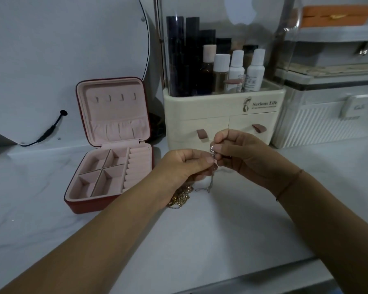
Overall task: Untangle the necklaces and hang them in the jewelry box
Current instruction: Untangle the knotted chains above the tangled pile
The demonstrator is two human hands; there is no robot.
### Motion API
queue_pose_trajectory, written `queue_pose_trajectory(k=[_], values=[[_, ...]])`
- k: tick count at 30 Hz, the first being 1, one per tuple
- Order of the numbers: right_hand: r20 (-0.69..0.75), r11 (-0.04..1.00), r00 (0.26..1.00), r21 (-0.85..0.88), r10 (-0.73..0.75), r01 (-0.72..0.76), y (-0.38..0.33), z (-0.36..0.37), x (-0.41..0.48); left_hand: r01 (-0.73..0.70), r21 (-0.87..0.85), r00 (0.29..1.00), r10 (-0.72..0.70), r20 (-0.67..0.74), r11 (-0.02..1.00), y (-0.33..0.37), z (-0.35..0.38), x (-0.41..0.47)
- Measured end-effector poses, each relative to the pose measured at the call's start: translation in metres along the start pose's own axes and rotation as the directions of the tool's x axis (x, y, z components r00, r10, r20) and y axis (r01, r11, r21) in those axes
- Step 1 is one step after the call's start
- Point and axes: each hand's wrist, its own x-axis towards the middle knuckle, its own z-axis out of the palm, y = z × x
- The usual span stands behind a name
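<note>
So a thin silver necklace (210,183) is being held up between both hands, just in front of the cream cosmetic organizer (221,115). The left hand (185,166) is curled, with thumb and forefinger pinched on the chain. The right hand (242,158) is curled much the same, its fingertips nipped on a small shiny pendant (212,148) right beside the left's fingers. The rest of the chain is left dangling down to the white tabletop (200,230), where a bit of it is laid out. A tangled heap of gold chain (181,198) is parked on the table just under the left wrist and partly hidden by it; whether it's knotted into the silver one can't be told. The red jewelry box (81,205) is sat open to the left of the hands, lid stood upright, with four little hooks (115,98) lined up across the pink lining. A thin thread bracelet (289,184) is worn on the right wrist.
</note>
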Motion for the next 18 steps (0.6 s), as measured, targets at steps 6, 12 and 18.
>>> queue_pose_trajectory(k=[6, 12, 18], values=[[0.014, 1.000, 1.000, -0.006, -0.019, 0.019, 0.0001, -0.0026, 0.0010, 0.004, 0.057, 1.000, -0.003, -0.010, 0.998, 0.0006, -0.0002, -0.0016], [0.012, 0.993, 0.997, -0.093, 0.074, -0.072, 0.0014, -0.0030, 0.0005, -0.006, 0.046, 0.997, 0.009, -0.073, 0.999, 0.0022, 0.0001, -0.0009], [0.008, 0.967, 0.992, -0.225, 0.124, -0.119, 0.0036, -0.0014, -0.0006, -0.014, 0.112, 0.997, 0.023, -0.079, 0.994, 0.0021, -0.0001, -0.0017]])
